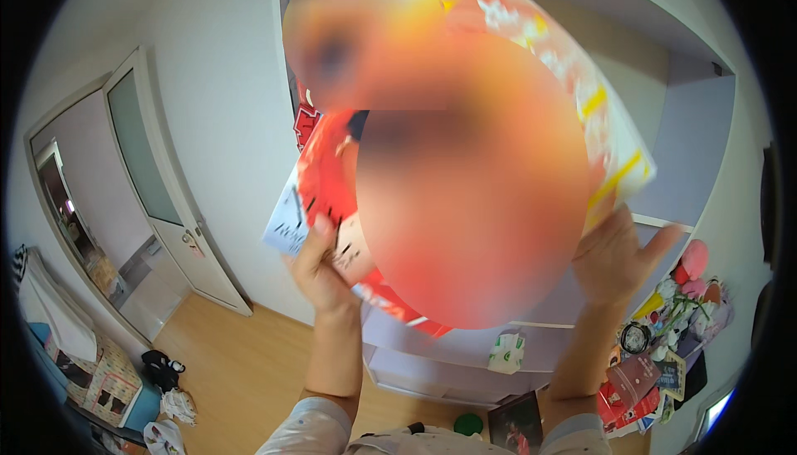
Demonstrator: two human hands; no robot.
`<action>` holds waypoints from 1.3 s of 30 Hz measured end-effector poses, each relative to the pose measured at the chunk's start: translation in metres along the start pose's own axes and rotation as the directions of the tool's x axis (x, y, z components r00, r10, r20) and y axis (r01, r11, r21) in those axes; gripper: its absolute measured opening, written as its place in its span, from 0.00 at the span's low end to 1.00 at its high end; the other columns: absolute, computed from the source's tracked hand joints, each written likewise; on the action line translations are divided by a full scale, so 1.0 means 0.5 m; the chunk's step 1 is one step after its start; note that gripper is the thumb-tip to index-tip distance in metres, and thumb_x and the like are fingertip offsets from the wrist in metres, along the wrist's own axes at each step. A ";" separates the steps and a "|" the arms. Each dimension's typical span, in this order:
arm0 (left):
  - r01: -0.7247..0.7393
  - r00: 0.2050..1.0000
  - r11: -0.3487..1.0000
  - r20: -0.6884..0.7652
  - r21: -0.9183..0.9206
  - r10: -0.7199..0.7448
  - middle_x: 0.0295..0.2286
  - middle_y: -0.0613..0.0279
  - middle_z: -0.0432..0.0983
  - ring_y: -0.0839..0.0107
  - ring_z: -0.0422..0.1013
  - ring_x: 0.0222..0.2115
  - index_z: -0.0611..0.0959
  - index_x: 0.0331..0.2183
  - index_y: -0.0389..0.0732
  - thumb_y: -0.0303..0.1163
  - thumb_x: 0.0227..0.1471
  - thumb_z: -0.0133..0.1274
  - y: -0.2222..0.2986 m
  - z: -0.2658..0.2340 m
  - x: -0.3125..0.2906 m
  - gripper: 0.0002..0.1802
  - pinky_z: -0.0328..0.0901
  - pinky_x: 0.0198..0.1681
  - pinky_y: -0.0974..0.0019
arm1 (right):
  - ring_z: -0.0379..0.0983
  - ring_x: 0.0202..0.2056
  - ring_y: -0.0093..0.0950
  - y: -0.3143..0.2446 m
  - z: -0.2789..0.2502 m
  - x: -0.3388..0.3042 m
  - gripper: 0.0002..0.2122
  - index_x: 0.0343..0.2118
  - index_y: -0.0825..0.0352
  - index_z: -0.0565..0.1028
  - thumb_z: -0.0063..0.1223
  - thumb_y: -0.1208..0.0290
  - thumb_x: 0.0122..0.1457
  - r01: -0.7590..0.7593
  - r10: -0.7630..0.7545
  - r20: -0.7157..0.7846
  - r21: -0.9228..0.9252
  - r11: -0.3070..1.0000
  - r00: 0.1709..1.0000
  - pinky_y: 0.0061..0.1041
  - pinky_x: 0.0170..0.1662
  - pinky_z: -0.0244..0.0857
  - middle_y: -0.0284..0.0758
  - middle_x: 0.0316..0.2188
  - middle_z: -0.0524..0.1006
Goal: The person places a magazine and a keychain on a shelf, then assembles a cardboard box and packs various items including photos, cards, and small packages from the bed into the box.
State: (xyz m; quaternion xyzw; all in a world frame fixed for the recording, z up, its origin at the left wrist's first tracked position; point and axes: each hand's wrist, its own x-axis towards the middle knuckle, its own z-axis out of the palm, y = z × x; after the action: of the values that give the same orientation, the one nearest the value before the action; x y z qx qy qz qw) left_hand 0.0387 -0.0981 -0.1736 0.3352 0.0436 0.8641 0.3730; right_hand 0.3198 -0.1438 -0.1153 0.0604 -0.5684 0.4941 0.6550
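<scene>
- While raised high in front of the head camera, large red, white and yellow poster held up between both hands, filling the middle of the view; most of its surface blurred and unreadable.
- Left hand closed on the poster's lower left edge, thumb over the front, fingers behind the sheet.
- Right hand open and flat, palm pressed against the poster's lower right edge, fingers spread, thumb pointing out to the right; not curled around anything.
- Both forearms rising from the lower edge, light sleeves pushed back near the elbows.
- Below and behind the poster, pale lilac shelf unit against the wall, with a small white and green packet on one ledge.
- Lower right, heap of soft toys, books and cards piled beside the shelf unit, well apart from the hands.
- Dark framed picture and a round green thing near the unit's foot.
- Wooden floor beneath, with clothes lying lower left beside a patterned box.
- Farthest left, white door with a frosted glass panel, standing open.
</scene>
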 end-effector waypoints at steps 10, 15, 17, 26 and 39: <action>-0.256 0.964 0.900 0.161 0.354 0.211 0.55 0.52 0.53 0.68 0.60 0.50 0.57 0.61 0.36 0.29 0.51 0.63 -0.111 0.118 0.104 0.42 0.60 0.53 0.66 | 0.72 0.44 0.24 0.058 0.021 0.203 0.26 0.59 0.75 0.62 0.51 0.87 0.56 0.408 -0.613 -0.141 -0.630 0.661 0.777 0.25 0.50 0.66 0.38 0.47 0.75; -0.669 0.724 0.160 0.586 0.726 0.365 0.53 0.46 0.62 0.54 0.60 0.52 0.67 0.58 0.37 0.28 0.50 0.60 -0.085 0.059 0.081 0.34 0.57 0.57 0.55 | 0.72 0.47 0.24 0.050 0.013 0.245 0.22 0.56 0.77 0.66 0.51 0.88 0.57 0.410 -0.698 -0.052 -0.778 0.477 0.714 0.23 0.52 0.65 0.41 0.48 0.74; -0.773 0.632 0.160 0.723 0.614 0.277 0.55 0.47 0.64 0.49 0.60 0.56 0.71 0.57 0.36 0.30 0.51 0.59 -0.109 0.051 0.080 0.32 0.54 0.59 0.50 | 0.72 0.47 0.24 0.049 0.030 0.249 0.22 0.56 0.77 0.66 0.51 0.88 0.57 0.431 -0.738 -0.010 -0.806 0.405 0.674 0.23 0.52 0.65 0.41 0.48 0.74; -0.766 0.620 -0.079 0.765 0.638 0.172 0.58 0.48 0.60 0.47 0.57 0.56 0.70 0.56 0.33 0.36 0.53 0.55 -0.147 0.058 0.037 0.31 0.54 0.57 0.49 | 0.72 0.49 0.25 0.075 0.048 0.285 0.22 0.55 0.77 0.68 0.53 0.87 0.56 0.445 -0.639 0.101 -0.799 0.405 0.763 0.23 0.54 0.64 0.40 0.50 0.74; -0.683 0.657 -0.332 0.746 0.650 0.107 0.54 0.47 0.61 0.50 0.57 0.52 0.71 0.54 0.26 0.41 0.53 0.55 -0.150 0.056 0.040 0.33 0.59 0.53 0.55 | 0.71 0.47 0.23 0.174 0.006 0.345 0.21 0.54 0.77 0.67 0.55 0.86 0.56 0.360 -0.489 0.011 -0.692 0.625 0.872 0.21 0.52 0.63 0.39 0.47 0.75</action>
State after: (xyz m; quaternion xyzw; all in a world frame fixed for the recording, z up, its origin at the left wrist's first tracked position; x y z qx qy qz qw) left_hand 0.0918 -0.0356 -0.1654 0.6408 0.4594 0.5071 -0.3482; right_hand 0.2323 -0.0021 -0.0176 -0.0926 -0.6161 0.0877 0.7772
